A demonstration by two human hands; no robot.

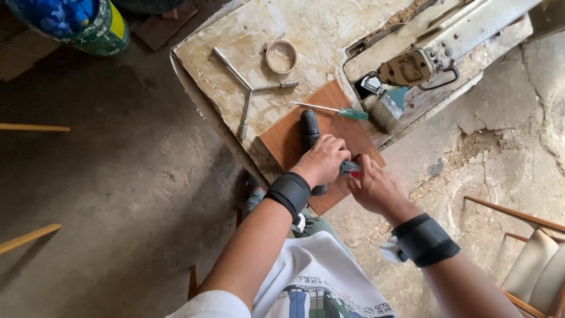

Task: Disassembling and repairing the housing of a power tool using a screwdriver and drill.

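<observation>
My left hand (322, 160) grips a black power tool (309, 132) that lies on a brown wooden board (285, 140) at the near edge of a worn white workbench (306, 35). My right hand (375, 187) is closed on a small grey and red part (349, 169) at the tool's right side, touching it. Both wrists wear black bands. The tool's lower end is hidden under my left hand.
A green-handled screwdriver (335, 110), a paintbrush (385, 111), a three-way metal wrench (250, 89) and a tape roll (281, 56) lie on the bench. A machine (412, 65) stands at its back right. A chair (532, 259) is at right, a green container (88, 23) upper left.
</observation>
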